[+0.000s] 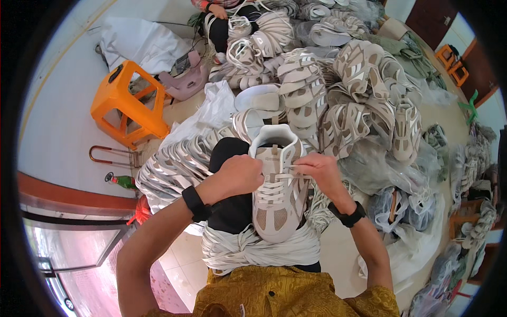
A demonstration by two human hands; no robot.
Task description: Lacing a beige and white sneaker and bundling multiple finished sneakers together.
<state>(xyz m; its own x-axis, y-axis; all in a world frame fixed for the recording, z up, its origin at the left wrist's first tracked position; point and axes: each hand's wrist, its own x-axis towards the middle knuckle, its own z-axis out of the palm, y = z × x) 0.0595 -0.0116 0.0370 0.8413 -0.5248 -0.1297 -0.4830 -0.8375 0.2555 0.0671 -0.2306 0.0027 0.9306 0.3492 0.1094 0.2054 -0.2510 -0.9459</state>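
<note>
A beige and white sneaker upper (275,217) lies over my lap, toe toward me, its front partly laced with a flat white shoelace (271,190). My right hand (323,171) pinches the shoelace beside the upper eyelets on the shoe's right. At the shoe's left edge my left hand (240,174) is curled closed; what its fingers grip is hidden. Under the toe, a thick bundle of white shoelaces (253,252) stretches across my thighs.
Many shoe uppers (303,87) are stacked ahead, and a long row (177,166) of them lies left. An orange plastic stool (132,100), a green bottle (124,182) and white sacking (142,45) are leftward. Plastic bags (393,208) lie right. Another person's hand (217,11) shows at the far top.
</note>
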